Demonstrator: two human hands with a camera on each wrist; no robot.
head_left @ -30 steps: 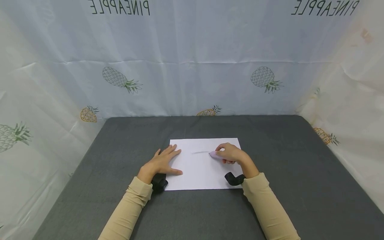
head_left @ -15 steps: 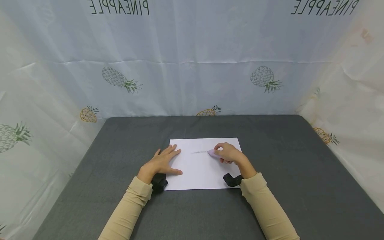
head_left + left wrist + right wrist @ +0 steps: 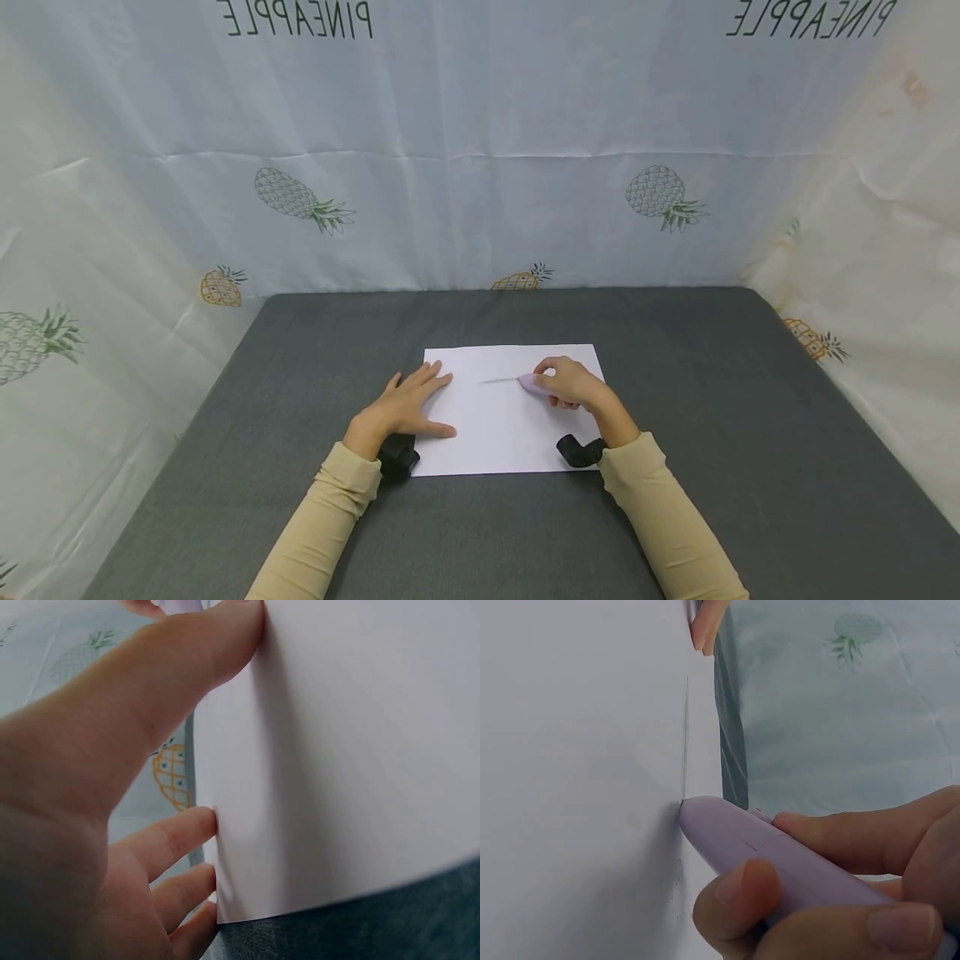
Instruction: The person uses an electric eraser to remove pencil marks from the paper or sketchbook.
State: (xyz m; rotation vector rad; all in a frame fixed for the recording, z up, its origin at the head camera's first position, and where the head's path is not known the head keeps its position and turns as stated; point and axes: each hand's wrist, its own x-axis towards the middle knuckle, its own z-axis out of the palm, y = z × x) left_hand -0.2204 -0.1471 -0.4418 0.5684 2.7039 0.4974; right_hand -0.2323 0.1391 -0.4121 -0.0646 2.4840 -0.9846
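A white sheet of paper (image 3: 487,433) lies on the dark table. My left hand (image 3: 407,407) rests on its left side, fingers spread; in the left wrist view the thumb (image 3: 202,649) and fingertips touch the sheet. My right hand (image 3: 573,383) holds a lavender utility knife (image 3: 742,844), gripped between thumb and fingers. The small tip of the knife touches the paper, its body slanting down to the right. A thin straight line (image 3: 686,735), which looks like a slit, runs from the tip toward the left hand. The blade itself is barely visible.
The grey-black table (image 3: 675,350) extends around the paper on all sides. A pineapple-print curtain (image 3: 487,208) hangs behind and at both sides. Black wrist-worn devices (image 3: 579,451) sit near both cuffs, close over the sheet's lower corners.
My right hand and the knife have shifted slightly left along the line, mostly in the first half second. The left hand and the paper stay in place.
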